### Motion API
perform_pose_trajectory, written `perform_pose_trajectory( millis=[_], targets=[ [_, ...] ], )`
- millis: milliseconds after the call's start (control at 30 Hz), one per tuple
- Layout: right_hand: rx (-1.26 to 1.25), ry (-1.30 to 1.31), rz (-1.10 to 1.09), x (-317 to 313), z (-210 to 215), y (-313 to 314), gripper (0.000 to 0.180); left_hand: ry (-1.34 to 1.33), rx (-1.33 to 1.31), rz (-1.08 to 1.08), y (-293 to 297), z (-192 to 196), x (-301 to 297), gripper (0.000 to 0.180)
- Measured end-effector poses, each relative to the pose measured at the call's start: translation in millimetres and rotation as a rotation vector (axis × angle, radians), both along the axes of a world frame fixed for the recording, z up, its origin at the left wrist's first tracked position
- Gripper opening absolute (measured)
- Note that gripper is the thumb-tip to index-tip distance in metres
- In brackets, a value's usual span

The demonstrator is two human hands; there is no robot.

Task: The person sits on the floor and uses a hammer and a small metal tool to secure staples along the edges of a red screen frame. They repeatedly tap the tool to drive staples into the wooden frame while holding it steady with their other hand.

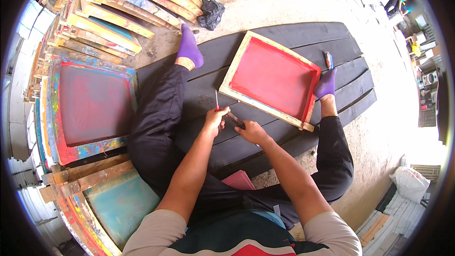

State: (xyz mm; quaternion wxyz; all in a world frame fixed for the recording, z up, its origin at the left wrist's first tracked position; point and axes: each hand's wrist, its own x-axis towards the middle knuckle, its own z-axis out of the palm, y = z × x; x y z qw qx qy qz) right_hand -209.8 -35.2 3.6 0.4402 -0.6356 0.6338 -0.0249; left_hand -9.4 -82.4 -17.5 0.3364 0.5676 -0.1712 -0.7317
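Note:
My left hand [213, 122] is closed around a screwdriver [217, 100], its thin metal shaft pointing away from me and a bit of red handle showing. Close beside it, my right hand [255, 133] grips a dark, rusty-looking tool [234, 119] whose end reaches the left hand's fingers; its exact kind is hard to make out. Just beyond both hands, a wooden screen-printing frame [275, 78] with red-stained mesh lies tilted on black slats [204, 85]. Neither hand touches the frame.
My purple-socked feet [190, 47] rest either side of the frame. A small red-and-blue object [328, 60] lies by the right foot. Paint-stained frames [95, 149] stand stacked at left. A black plastic bag [211, 12] sits behind; a pink piece [238, 180] lies near my lap.

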Motion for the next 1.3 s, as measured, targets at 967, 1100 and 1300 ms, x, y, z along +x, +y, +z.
perform_pose_trajectory(
  millis=[967, 1100, 1300],
  targets=[
    [0.452, -0.108, -0.297, -8, 37, -69, 0.043, -0.842, -0.353, 0.253, -22, -24, 17, 0.028],
    [0.156, 0.147, -0.177, -11, 0, -64, 0.046, -0.81, -0.4, 0.188, -15, -26, -4, 0.028],
    [-0.137, 0.347, -0.158, 4, -10, -37, 0.051, -0.815, -0.44, 0.159, -6, -28, -10, 0.026]
  ],
)
